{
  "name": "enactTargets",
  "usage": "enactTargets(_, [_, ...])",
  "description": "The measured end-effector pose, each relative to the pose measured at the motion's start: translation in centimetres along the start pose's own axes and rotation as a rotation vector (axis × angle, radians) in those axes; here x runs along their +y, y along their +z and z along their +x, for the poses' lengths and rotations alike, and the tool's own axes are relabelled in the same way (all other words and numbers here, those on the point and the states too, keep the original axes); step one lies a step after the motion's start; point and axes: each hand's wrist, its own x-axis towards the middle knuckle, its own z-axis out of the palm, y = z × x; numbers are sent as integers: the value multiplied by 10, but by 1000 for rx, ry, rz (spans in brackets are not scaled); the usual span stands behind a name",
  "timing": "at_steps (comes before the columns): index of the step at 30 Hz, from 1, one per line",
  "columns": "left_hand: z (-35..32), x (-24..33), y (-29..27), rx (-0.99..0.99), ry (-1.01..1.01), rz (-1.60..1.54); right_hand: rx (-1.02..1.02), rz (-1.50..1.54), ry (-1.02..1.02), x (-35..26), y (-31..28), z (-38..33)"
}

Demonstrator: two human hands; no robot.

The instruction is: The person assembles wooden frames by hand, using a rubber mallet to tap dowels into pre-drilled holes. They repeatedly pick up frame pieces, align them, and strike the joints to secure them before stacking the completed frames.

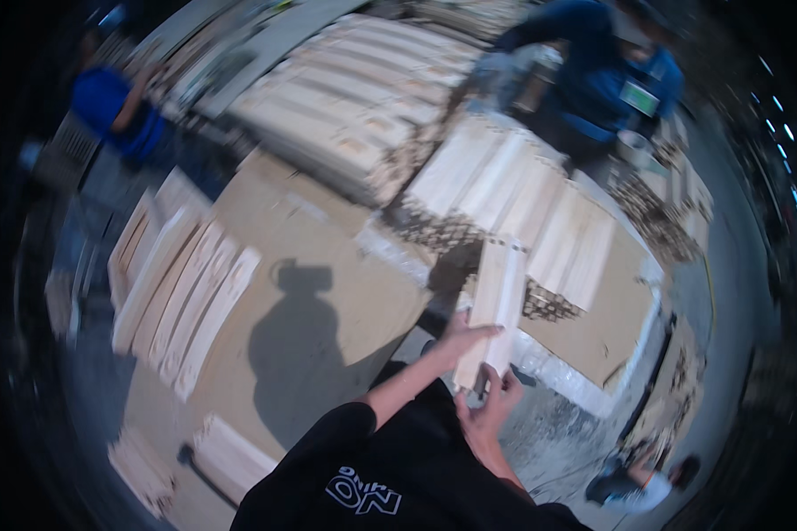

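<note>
Both hands grasp a pale wooden slat (494,305) by its near end: left hand (463,339) fingers on its side, right hand (490,403) beneath, above the board-stacked pallet's (584,341) near edge. It looks stiff, light, best gripped along its edges.

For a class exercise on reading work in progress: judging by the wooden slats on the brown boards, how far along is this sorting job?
Done: a row of slats lies side by side on the left board, and more on the right board. In hand: the left hand and right hand grip a slat bundle. Left: much of both boards is uncovered, and stacks wait behind.
</note>
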Motion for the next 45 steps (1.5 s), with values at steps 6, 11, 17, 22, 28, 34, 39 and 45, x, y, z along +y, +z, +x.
enactTargets(6, [-114,-52,-97,398,242,-271,-426,48,-379,-13,22,-44])
enactTargets(11, [-197,-94,-210,800,527,-549,-951,293,-585,-93,101,-38])
enactTargets(17, [-281,-130,-285,1171,374,-423,-1101,154,-653,-162,229,-60])
enactTargets(22, [-311,-134,-304,1548,205,268,-978,76,-787,-198,282,-135])
enactTargets(28, [-352,-128,-322,1598,-84,670,-1103,102,-721,-212,287,-160])
enactTargets(34, [-363,-138,-313,1608,-141,775,-1161,96,-683,-214,290,-158])
enactTargets(39, [-426,-180,-312,1772,-320,991,-1151,143,-754,-218,292,-167])
enactTargets(45, [-452,-213,-354,2020,-325,637,-1082,177,-801,-216,311,-195])
